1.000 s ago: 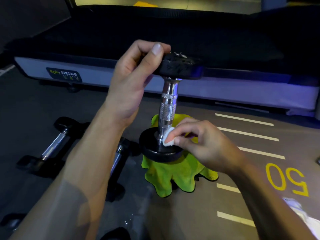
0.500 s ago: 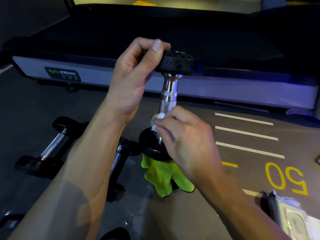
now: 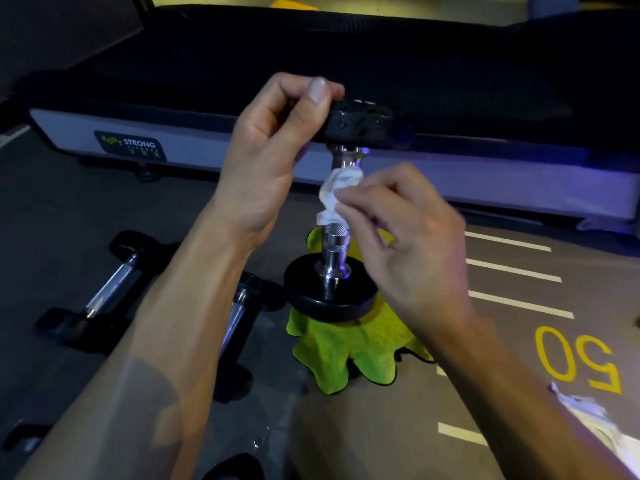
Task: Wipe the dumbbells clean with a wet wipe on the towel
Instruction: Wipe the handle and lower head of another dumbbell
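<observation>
**Station status: dumbbell upright on towel, handle being wiped**

Surface: grey gym floor (image 3: pixel 398 427) with white stripes and a yellow painted "50" (image 3: pixel 578 358) on my right side.

1. Nearest items. A white, crumpled packet (image 3: pixel 602 431) lies at the lower right edge; it is blurred and I cannot tell what it is. My two bare forearms enter from the bottom of the view.

2. Towel. A lime-green towel (image 3: pixel 349 355) lies bunched on the floor at centre.

3. Work piece. The dumbbell (image 3: pixel 334 251) stands on end on the towel, tilted slightly. Its lower black weight rests on the cloth; its upper black weight is raised toward the treadmill.

4. My right hand (image 3: pixel 412 244). Thumb and fingertips pinch the wet wipe (image 3: pixel 334 194). The white wipe is wrapped round the upper part of the chrome handle, just below the upper weight. The knurled lower part of the handle is bare.

5. My left hand (image 3: pixel 270 147). Fingers and thumb curl over the edge of the upper weight and grip it.

6. Left side. Two more dumbbells (image 3: pixel 107 289) lie on the floor beside the towel, partly hidden by my left forearm.

7. Farthest. A treadmill (image 3: pixel 485 174) with a pale side rail, a black belt and a "STRONG" label crosses the background.
</observation>
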The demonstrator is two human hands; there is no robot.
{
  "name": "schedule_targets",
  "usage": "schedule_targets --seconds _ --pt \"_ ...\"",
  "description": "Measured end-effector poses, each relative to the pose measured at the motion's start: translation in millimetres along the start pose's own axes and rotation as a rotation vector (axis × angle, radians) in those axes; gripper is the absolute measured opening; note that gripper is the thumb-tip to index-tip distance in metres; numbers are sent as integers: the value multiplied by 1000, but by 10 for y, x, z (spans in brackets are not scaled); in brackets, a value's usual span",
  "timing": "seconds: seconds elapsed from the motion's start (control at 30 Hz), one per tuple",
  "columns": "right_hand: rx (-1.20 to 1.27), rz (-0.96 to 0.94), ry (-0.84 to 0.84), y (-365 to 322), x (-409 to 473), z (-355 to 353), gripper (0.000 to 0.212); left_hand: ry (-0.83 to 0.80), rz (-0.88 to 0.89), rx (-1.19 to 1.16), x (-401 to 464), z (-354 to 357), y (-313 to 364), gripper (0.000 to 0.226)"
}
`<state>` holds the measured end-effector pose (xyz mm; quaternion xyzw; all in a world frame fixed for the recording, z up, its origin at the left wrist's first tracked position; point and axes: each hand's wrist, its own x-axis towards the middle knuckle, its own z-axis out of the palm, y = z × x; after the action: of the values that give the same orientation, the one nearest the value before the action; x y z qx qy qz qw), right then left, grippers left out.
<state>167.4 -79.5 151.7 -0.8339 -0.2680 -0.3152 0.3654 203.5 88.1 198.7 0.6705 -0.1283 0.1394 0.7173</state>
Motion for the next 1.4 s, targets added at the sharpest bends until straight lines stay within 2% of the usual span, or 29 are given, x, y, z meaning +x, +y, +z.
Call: schedule_targets --seconds 0.17,0.2,0.33,0.43,0.57,0.63,0.73,0.8,0.87,0.93,1.0,1.13,1.2,1.3,1.4 --pt "25 -38 -211 61 -299 38 16 26 1 7 6 4 -7 18" --pt "27 -46 -185 74 -220 32 16 24 -2 12 6 13 -2 17" --pt "29 -16 108 107 152 55 16 6 -9 37 11 27 8 16" --pt "44 35 68 86 -125 143 19 53 -18 27 33 9 -11 15" --pt "83 -3 -8 99 -212 98 17 67 -19 33 35 21 -33 16" --pt "200 115 67 107 -3 80 15 57 -13 34 35 45 -30 16" --pt "565 514 237 96 214 202 18 32 13 25 32 63 -29 15" --pt "770 714 303 71 233 280 18 26 34 23 24 73 -33 16" --pt "813 782 320 32 190 281 18 27 48 29 11 72 -30 17" --pt "764 723 323 -28 128 233 18 32 51 28 -3 68 -32 18" --pt "660 569 311 -110 86 206 16 42 50 34 6 72 -33 18" --pt "179 169 247 -97 123 227 15 30 54 55 48 76 -49 22" --pt "76 108 237 -13 130 242 16 16 55 55 63 55 -55 25" --pt "294 296 261 -2 131 244 14 23 52 55 68 64 -74 32" --pt "716 671 322 26 173 267 10 46 43 63 86 87 -86 36"
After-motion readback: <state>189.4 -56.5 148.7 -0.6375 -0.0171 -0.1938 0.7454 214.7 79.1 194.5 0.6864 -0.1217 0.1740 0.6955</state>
